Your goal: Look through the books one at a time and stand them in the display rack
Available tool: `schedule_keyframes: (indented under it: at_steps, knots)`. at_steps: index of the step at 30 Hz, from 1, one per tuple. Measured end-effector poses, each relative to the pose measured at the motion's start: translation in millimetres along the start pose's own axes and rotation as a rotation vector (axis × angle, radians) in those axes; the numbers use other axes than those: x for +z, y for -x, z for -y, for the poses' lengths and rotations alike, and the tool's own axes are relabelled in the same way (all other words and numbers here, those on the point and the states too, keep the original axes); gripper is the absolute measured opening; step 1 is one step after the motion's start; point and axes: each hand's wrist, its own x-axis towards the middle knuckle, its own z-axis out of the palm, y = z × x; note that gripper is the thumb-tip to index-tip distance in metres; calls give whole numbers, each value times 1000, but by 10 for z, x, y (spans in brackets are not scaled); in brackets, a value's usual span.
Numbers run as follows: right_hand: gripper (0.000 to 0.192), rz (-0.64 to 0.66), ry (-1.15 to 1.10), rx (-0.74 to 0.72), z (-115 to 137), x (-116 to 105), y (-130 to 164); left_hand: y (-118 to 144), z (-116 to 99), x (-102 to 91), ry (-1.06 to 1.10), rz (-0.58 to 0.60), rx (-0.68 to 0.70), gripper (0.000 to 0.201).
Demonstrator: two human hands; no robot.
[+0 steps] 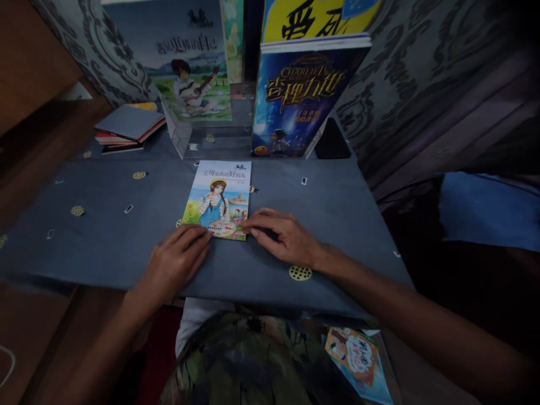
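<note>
Flat on a blue-grey table cloth (105,236), near the middle: a thin illustrated book (219,198), cover up (a drawn girl in a hat and blue overalls). At its near left corner, the left hand (175,261), palm down, fingers close together and stretched forward, tips touching the bottom edge of the cover, pinching nothing. At its near right corner, the right hand (284,236), also palm down, fingers loosely spread, fingertips (253,230) resting on the lower right edge. Behind the book, a clear acrylic stand (198,140) bearing an upright picture book with a guitar player (185,62); just beside it to the right, an upright dark blue book with gold lettering (295,95) under a yellow one (312,19). Far left on the cloth, a small stack of flat books (129,126). Below the table edge, another colourful book (358,360) near the knees.
</note>
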Motion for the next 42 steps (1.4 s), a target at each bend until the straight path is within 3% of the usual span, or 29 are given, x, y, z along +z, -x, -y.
schedule_keyframes:
  at_steps: [3,7,13,20,42]
  knots:
    - [29,9,-10,26,-1,3,-4,141,112,-51,-10,-30,-99,22]
    - [29,-7,-33,52,10,1,-13,163,146,-53,-35,-22,-126,20]
    - [33,-10,-78,94,1,0,-36,-95,68,61,-72,110,-31,29]
    - [33,-48,-133,122,-29,-2,-32,-385,73,113,-105,183,153,29]
    - [31,-48,-126,100,-27,-2,-20,-409,66,92,-120,208,148,29]
